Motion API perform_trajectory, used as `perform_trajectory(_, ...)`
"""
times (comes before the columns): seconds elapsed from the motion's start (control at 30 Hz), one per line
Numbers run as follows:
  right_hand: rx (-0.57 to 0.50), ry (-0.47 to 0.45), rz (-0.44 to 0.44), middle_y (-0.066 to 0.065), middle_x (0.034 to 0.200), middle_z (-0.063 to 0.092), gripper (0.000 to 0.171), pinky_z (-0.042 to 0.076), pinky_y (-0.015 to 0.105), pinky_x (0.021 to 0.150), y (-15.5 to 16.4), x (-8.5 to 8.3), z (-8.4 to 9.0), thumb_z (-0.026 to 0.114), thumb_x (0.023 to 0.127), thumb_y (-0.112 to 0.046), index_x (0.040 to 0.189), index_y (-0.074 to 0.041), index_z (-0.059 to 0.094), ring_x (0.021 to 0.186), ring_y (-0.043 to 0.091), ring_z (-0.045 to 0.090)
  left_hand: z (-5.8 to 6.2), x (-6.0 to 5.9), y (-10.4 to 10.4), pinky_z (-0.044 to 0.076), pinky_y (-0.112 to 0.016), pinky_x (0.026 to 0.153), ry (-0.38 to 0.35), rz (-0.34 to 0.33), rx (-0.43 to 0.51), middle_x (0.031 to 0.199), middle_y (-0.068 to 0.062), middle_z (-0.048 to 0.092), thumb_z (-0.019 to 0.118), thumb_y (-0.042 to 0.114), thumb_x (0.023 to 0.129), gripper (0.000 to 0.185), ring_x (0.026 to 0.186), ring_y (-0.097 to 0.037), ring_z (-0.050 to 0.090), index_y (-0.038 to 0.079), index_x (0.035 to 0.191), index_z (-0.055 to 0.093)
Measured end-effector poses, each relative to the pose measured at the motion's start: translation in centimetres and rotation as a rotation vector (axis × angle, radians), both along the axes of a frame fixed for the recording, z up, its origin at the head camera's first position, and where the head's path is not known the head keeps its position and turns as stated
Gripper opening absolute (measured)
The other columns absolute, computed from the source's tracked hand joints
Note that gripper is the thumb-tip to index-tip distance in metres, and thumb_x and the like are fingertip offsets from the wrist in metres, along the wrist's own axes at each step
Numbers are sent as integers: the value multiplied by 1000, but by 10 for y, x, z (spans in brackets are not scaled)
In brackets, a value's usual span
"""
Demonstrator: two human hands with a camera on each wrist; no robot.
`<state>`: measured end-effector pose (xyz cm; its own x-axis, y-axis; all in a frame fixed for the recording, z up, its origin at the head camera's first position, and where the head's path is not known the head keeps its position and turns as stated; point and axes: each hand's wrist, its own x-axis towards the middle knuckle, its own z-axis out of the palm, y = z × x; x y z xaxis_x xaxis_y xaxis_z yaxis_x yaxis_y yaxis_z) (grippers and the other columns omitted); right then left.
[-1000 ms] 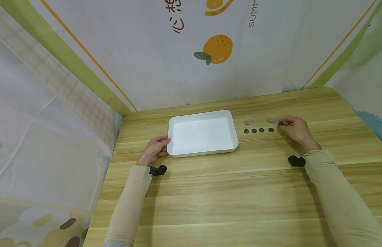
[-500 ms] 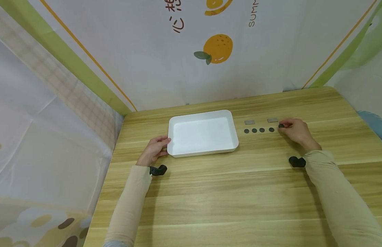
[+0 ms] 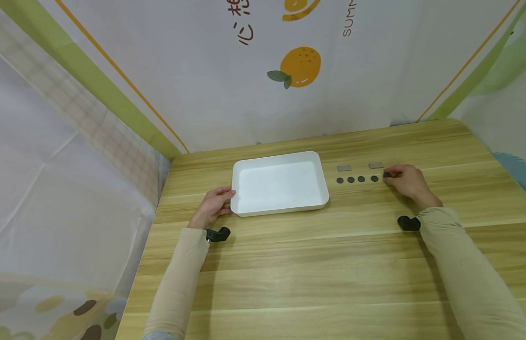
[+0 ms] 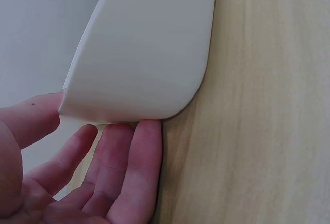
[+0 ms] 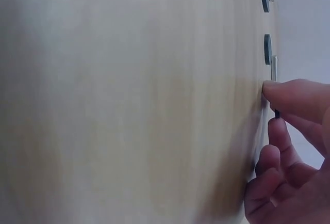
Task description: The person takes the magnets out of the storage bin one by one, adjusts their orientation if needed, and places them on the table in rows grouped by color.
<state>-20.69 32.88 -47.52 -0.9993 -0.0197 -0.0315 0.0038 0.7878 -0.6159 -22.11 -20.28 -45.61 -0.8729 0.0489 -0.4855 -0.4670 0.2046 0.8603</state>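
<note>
My left hand holds the left end of a shallow white tray, its thumb at the rim and other fingertips against the outer wall, as the left wrist view shows. The tray has rounded corners and nothing inside. To the right, my right hand pinches a small dark round disc between thumb and fingers, low over the table. The right wrist view shows only a dark sliver of it past the thumb. Several matching dark discs lie in a row from the tray's right side toward this hand.
Behind the row of discs lie two small grey rectangular pieces, a left one and a right one. The wood-grain table ends at a printed white curtain. Black wrist cameras jut from both sleeves.
My right hand has brought the pinched disc slightly toward me, level with the end of the row. My left hand and the tray have stayed in place.
</note>
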Motion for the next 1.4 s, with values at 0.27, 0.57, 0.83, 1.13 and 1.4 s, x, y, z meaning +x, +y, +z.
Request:
perform_trajectory(0.27, -15, -41, 2, 31, 115, 57, 39, 42, 54, 88, -1, 1, 2, 56, 96, -19, 125, 7, 58, 107, 44, 53, 1, 0, 0, 53, -24, 68, -7, 5, -4, 121, -8, 54, 57, 22, 98, 50, 88, -11, 60, 5, 143, 42)
perform_trajectory(0.57, -31, -57, 0, 33, 119, 56, 40, 40, 57, 93, -3, 0, 4, 56, 97, -19, 126, 8, 57, 111, 47, 51, 0, -1, -1, 54, -24, 68, -12, 13, -3, 120, -8, 55, 57, 22, 98, 50, 88, -11, 60, 6, 143, 42)
perform_trajectory(0.83, -44, -59, 9, 34, 121, 55, 40, 39, 58, 95, -4, 0, 5, 55, 97, -19, 126, 9, 56, 113, 49, 50, 1, 1, -2, 53, -24, 68, -7, 16, 3, 118, -6, 56, 58, 22, 98, 52, 87, -10, 60, 5, 144, 41)
perform_trajectory(1.13, -79, -21, -36, 30, 114, 57, 41, 43, 41, 82, -4, -2, 2, 58, 96, -22, 124, 7, 57, 104, 40, 54, 2, 1, -2, 53, -25, 68, -8, 23, 2, 115, -6, 57, 58, 21, 98, 49, 87, -11, 60, 6, 142, 43)
perform_trajectory(1.4, -82, -15, -57, 27, 114, 59, 46, 40, 34, 76, 6, 4, -2, 49, 100, -37, 119, 3, 60, 101, 35, 54, 2, 2, -1, 54, -25, 70, -10, -4, -12, 122, -10, 55, 56, 23, 99, 51, 90, -13, 60, 5, 144, 40)
